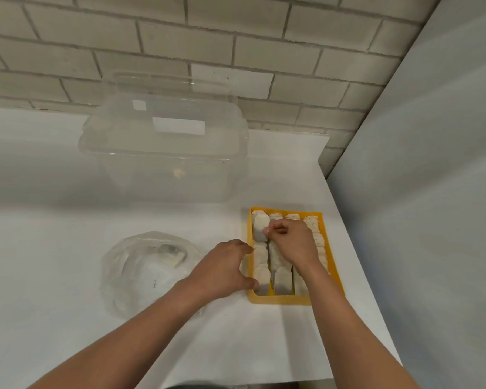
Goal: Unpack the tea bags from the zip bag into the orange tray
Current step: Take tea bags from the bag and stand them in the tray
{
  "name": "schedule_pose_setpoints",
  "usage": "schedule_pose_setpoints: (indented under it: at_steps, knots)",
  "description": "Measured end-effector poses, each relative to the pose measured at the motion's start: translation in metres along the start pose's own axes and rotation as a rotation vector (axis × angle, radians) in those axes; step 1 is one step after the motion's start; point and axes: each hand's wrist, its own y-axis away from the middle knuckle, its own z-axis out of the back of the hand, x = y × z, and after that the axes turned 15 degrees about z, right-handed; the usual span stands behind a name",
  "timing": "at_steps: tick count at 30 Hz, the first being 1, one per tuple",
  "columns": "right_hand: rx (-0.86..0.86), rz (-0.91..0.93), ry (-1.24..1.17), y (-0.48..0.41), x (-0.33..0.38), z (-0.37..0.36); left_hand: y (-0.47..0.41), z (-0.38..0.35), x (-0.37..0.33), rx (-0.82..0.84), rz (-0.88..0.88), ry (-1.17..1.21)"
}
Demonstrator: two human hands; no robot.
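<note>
Left hand grips the orange tray by its left wall; right hand pinches a tea bag; the bench edge lies just right.

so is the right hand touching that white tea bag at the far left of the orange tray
Touching. The head view shows the right hand pinching the edge of the white tea bag in the orange plastic tray.

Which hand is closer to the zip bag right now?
Left. The left hand holds the tray wall beside the zip bag; the right hand is farther off, pinching a tea bag.
</note>
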Motion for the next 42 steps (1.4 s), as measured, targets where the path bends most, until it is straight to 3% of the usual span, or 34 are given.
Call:
schedule_pose_setpoints:
  at_steps: [8,14,20,24,27,32,39,42]
  knots:
    - [-0.075,0.063,0.270,0.001,0.008,-0.010,-0.001,0.001,-0.004,-0.010,-0.022,-0.079]
    - [-0.160,0.110,0.195,0.014,0.024,0.000,0.009,0.009,-0.004,-0.017,-0.074,-0.106]
    - [-0.203,0.241,-0.026,0.064,0.072,-0.013,0.045,0.036,0.038,-0.315,-0.150,0.240]
    - [-0.015,0.540,-0.009,0.088,0.100,-0.048,0.057,0.053,0.097,-0.506,0.001,0.241]
    - [0.291,0.653,0.123,0.091,0.115,-0.074,0.060,0.055,0.135,-0.350,0.091,0.105]
    - [0.664,0.593,0.555,0.079,0.125,-0.093,0.058,0.049,0.150,-0.084,0.102,-0.227]
    - [0.742,0.400,0.816,0.066,0.130,-0.095,0.053,0.050,0.146,0.046,0.149,-0.371]
    - [0.808,0.405,0.839,0.063,0.133,-0.095,0.054,0.049,0.145,0.076,0.157,-0.398]
